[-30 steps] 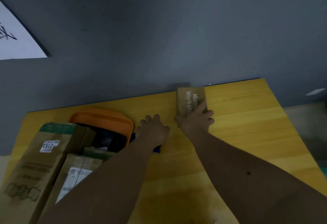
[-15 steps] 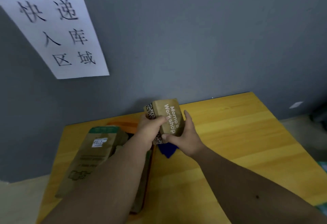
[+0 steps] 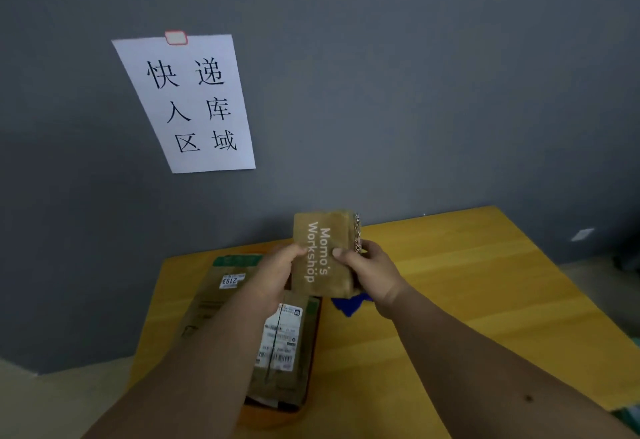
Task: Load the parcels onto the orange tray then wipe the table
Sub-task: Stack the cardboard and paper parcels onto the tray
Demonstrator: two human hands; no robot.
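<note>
Where the grey wall (image 3: 415, 74) fills the far half of the view, a yellow wooden table (image 3: 485, 300) butts against it, running from centre to the right edge. A white paper sign (image 3: 194, 102) w/ black handwritten characters hangs on the wall, far left, held by a red-edged clip at its top.

On the table's left part sits the orange tray (image 3: 277, 416); only its near rim & a strip of its right side show, the rest covered by parcels. A long brown parcel (image 3: 214, 296) w/ a green end and a "2193" sticker lies on the left. Just right of it, a second brown parcel (image 3: 282, 352) w/ a white shipping label & barcodes, partly hidden by the left forearm.

Above the tray's far right corner, both hands hold a small brown box (image 3: 323, 255) printed "Momo's Workshop", upright, lifted off the table. Left hand (image 3: 273, 274) clamps its left edge, fingers wrapped behind; right hand (image 3: 369, 270) grips the right edge, thumb on the printed face. A patterned side shows along the box's right.

Below the box, a blue cloth (image 3: 349, 305) lies on the table, just right of the tray, mostly hidden.
</note>
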